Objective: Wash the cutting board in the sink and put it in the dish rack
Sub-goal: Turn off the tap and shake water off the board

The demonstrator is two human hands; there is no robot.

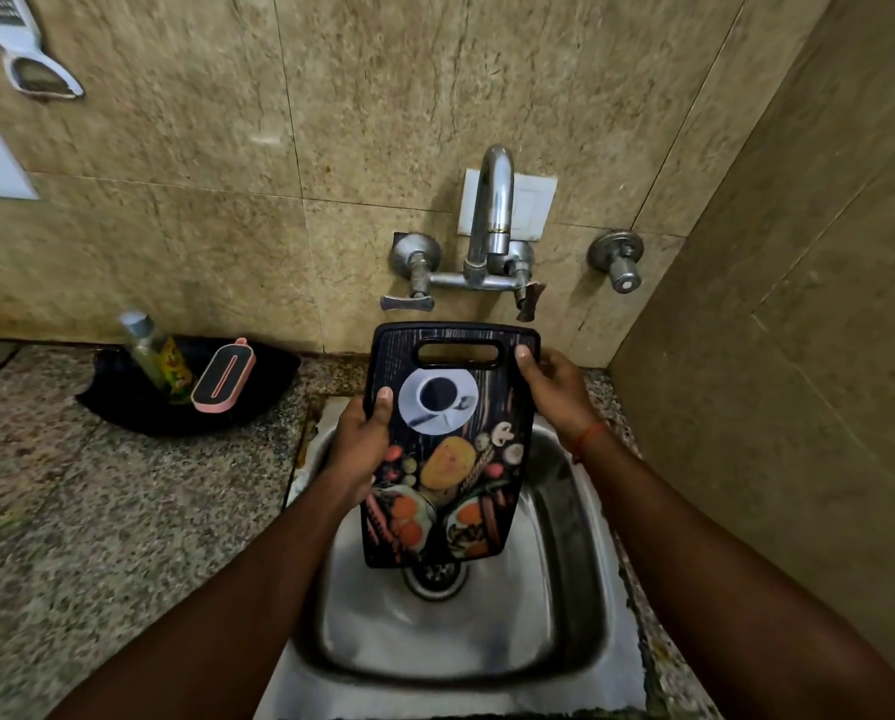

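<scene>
Holding cutting board [448, 449] over sink [585, 517]

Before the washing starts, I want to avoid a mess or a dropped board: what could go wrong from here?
1. The cutting board is pinched only by its side edges, left hand and right hand; once wet it may slip into the sink.
2. Its top edge sits just below the tap, so water could splash off the tilted face onto the counter.
3. Raising it could knock the tap handles.

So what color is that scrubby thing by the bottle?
The scrubber is pink with a black middle, head view.
</scene>
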